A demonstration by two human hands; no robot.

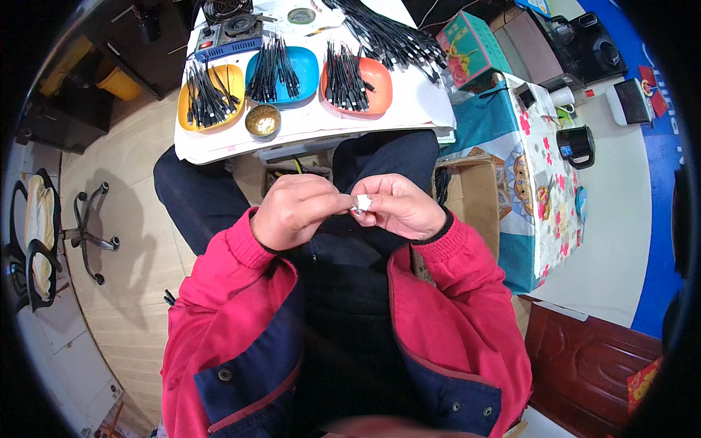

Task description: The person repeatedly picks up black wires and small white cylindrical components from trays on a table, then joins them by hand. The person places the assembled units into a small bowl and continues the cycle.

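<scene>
Right hand [401, 206] pinches white piece [364, 201] against left hand [293, 212], whose grip I can't tell, probably for control; black cables [272, 77] trayed within reach.

My right hand [403, 206], thumb and fingers pinching small white piece [364, 201]; my left hand [301, 209], fingertips bunched at its edge, grip unclear. Beyond, on white table [423, 117], left to right: yellow tray [237, 77], blue tray [310, 67], orange tray [383, 79], each bearing black cables [274, 73]; small round bowl [253, 129] just before blue tray.
</scene>
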